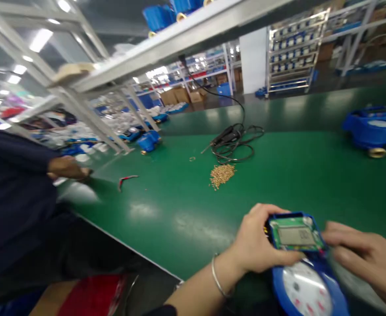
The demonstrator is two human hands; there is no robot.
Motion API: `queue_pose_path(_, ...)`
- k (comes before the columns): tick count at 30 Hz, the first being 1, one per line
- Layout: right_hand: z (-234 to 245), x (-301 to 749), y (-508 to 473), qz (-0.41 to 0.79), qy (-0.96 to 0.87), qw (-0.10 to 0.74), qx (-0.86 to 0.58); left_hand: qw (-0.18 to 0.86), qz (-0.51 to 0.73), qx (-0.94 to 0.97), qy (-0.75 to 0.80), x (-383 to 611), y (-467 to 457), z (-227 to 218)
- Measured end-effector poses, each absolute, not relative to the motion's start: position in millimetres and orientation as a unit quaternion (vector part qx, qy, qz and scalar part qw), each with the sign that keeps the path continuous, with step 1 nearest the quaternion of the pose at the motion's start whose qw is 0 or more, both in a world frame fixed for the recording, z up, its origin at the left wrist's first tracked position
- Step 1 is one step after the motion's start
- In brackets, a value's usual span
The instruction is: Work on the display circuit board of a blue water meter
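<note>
A blue water meter [330, 287] is at the lower right, with a round white dial [306, 287] and an uncovered green circuit board [283, 223] that carries a grey display. My left hand [257, 243] is wrapped around the left side of the board housing, its thumb lying across the lower edge. At the housing's right side is my right hand [360, 250], fingers curled together and slightly blurred. What those fingers hold, if anything, is hidden. Beyond the meter lies a pile of small brass-coloured parts [221, 174] on the green bench [179, 202].
An electric screwdriver [225, 135] with a coiled black cable lies behind the pile. Further blue meters [373, 127] [149, 140] stand at right and left. A red-handled tool [125, 179] rests nearer a co-worker's hand [68, 167]. A white shelf [166, 41] hangs overhead.
</note>
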State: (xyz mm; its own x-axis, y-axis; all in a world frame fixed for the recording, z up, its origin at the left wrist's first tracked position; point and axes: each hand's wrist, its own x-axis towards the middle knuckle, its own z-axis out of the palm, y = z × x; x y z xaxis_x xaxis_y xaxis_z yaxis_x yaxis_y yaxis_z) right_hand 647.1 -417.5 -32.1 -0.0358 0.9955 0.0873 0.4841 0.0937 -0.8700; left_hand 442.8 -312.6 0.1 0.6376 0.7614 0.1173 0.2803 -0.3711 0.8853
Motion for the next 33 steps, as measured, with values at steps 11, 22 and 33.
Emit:
queue_pose_path(11, 4, 633, -398, 0.457, -0.492, 0.457, -0.584, 0.443, 0.276, 0.789, 0.325, 449, -301, 9)
queue_pose_path(22, 14, 633, -390, 0.474, -0.46, 0.491, -0.568, 0.494, 0.273, 0.755, 0.333, 450, -292, 16)
queue_pose_path(33, 7, 633, -386, 0.493, -0.466, 0.475, -0.56, 0.511, 0.252, 0.749, 0.339, 448, -289, 15)
